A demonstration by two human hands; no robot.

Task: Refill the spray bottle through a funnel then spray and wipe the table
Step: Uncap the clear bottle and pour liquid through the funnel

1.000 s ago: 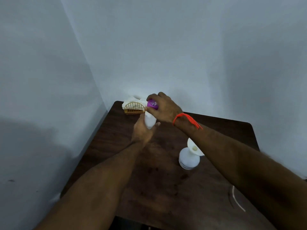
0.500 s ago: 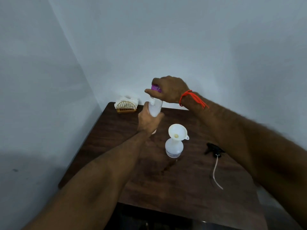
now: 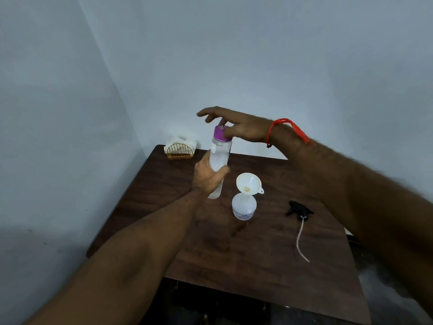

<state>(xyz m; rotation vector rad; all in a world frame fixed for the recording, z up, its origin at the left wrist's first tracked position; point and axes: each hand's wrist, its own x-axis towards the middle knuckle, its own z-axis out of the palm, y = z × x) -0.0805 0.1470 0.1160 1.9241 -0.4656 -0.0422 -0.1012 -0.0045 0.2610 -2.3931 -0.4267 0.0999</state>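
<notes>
Refill water bottle (image 3: 219,158) of clear plastic with a purple cap (image 3: 221,133) stands upright above the dark wooden bench (image 3: 257,254), left hand (image 3: 209,177) gripping its body, right hand (image 3: 236,127) pinching the cap, other fingers (image 3: 206,113) spread, beside the white funnel (image 3: 248,183) seated in the spray bottle (image 3: 243,207).

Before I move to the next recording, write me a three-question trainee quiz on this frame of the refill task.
1. True or false: the funnel sits in the neck of the spray bottle.
2. Multiple choice: the black spray head with its tube is A) screwed onto the spray bottle, B) lying on the table apart from it, C) in the right hand.
3. Fill in: the left hand grips the water bottle, whose cap is coloured ____.

Key: 1 true; 2 B; 3 purple.
</notes>
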